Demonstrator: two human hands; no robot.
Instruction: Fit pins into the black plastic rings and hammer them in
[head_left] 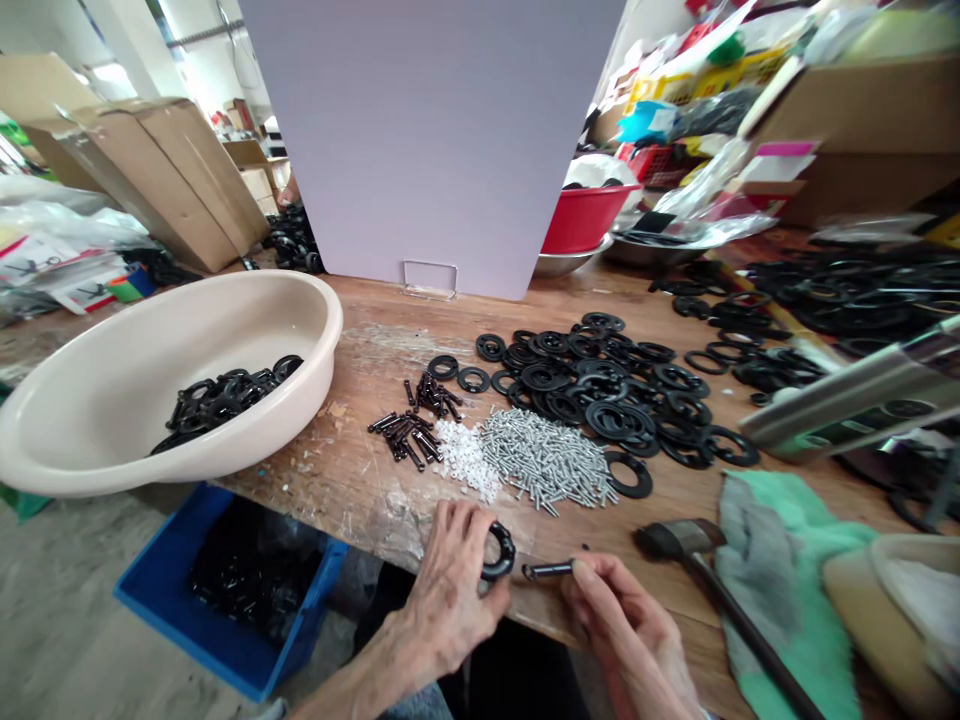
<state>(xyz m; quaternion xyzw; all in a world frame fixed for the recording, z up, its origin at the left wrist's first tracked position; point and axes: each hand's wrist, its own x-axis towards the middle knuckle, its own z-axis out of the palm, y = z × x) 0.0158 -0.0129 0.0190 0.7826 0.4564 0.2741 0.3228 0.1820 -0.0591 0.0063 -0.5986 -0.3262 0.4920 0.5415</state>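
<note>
At the table's front edge, my left hand (459, 585) grips a black ring (504, 552) by its left side, thumb below and fingers above. To its right, my right hand (622, 625) pinches a short black rod (547, 571) by one end. The rod's free end points left at the ring, with a small gap between them. Just beyond my hands lie a heap of silvery screws (551, 455), a patch of small white pieces (466, 455) and dark rods (409, 435) like the one I hold. Behind the screws is a pile of black rings (592, 375).
A cream basin (300, 440) with black parts stands left, above a blue crate (202, 640) on the floor. A hammer (679, 540) rests partly on a green cloth (814, 600) at right. A grey panel (442, 140) rises behind; more black parts (847, 290) lie far right.
</note>
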